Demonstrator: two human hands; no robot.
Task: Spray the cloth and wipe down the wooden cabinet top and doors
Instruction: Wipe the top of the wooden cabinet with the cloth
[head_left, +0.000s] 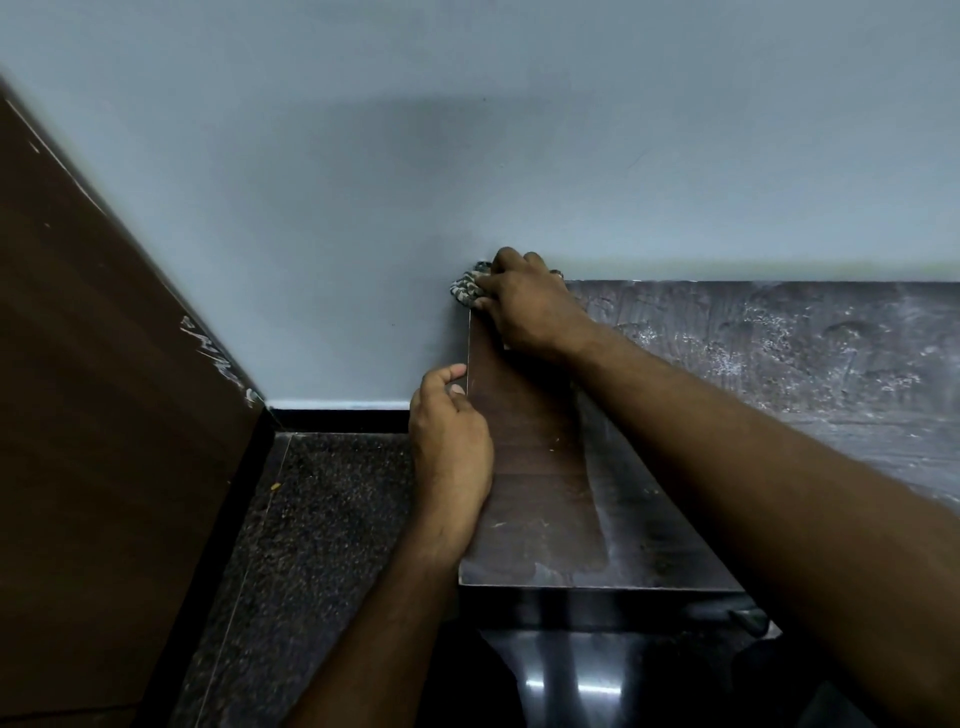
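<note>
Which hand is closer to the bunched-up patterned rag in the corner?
The right hand: it presses on the bunched patterned rag at the far left corner of the dark wooden cabinet top. The left hand is nearer the camera, at the top's left edge.

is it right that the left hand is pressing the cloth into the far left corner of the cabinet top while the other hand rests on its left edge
Not quite: the head view shows the right hand pressing the cloth into the far left corner of the cabinet top. The left hand is the one resting on its left edge.
</note>
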